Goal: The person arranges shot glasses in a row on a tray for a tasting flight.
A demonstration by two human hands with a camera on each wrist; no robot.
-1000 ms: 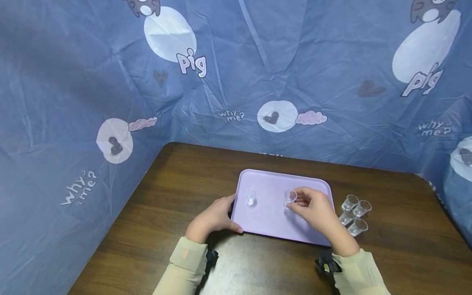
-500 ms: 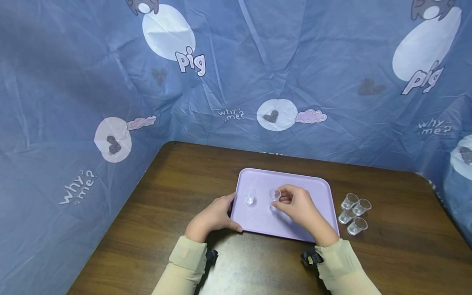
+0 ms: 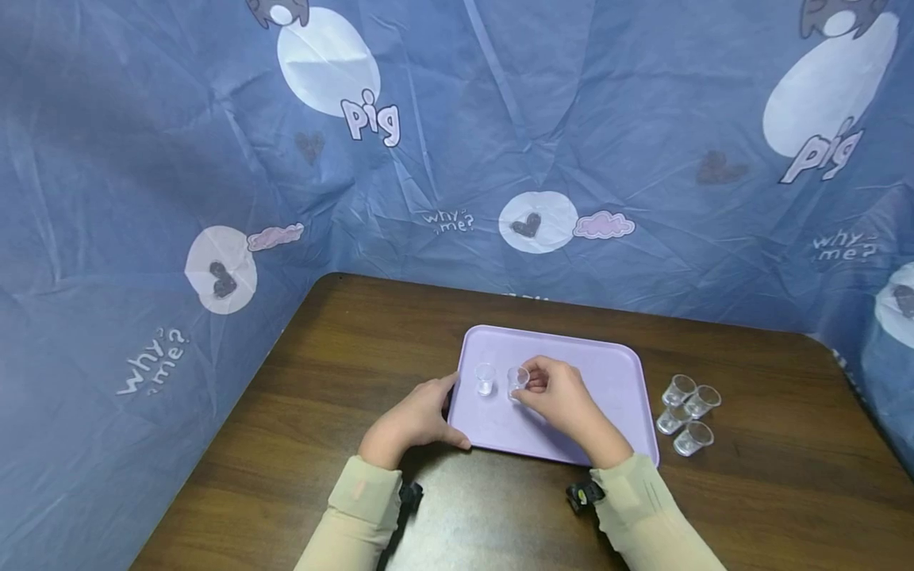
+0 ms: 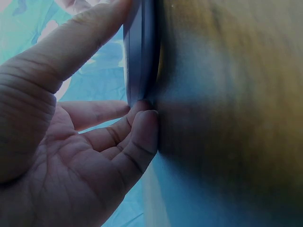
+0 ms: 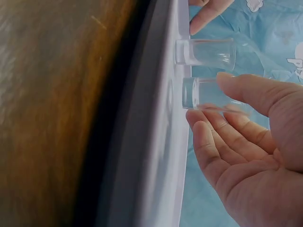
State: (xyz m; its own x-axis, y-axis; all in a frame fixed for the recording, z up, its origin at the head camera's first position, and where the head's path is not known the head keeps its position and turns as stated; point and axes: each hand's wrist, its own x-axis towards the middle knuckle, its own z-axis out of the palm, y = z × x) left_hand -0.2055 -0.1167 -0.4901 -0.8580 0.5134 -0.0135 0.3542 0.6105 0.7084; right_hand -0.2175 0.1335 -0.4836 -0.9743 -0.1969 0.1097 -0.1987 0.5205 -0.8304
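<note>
A lilac tray (image 3: 585, 404) lies on the wooden table. My left hand (image 3: 417, 420) grips its near left corner, thumb on the front edge and fingers at the left side; in the left wrist view the curled fingertips (image 4: 144, 127) meet the tray's edge (image 4: 141, 56). My right hand (image 3: 560, 396) pinches a small clear shot glass (image 3: 517, 382) by its side, upright over the tray. A second shot glass (image 3: 485, 381) stands on the tray just left of it, with a small gap between them. In the right wrist view the held shot glass (image 5: 208, 93) has its base very close to the tray; contact is unclear.
Several more clear shot glasses (image 3: 687, 416) stand in a cluster on the table (image 3: 785, 460), right of the tray. A blue printed cloth (image 3: 457, 159) hangs behind the table and along its left side.
My right hand has carried its shot glass leftward across the tray, towards the standing one. My left hand has stayed at the tray's corner.
</note>
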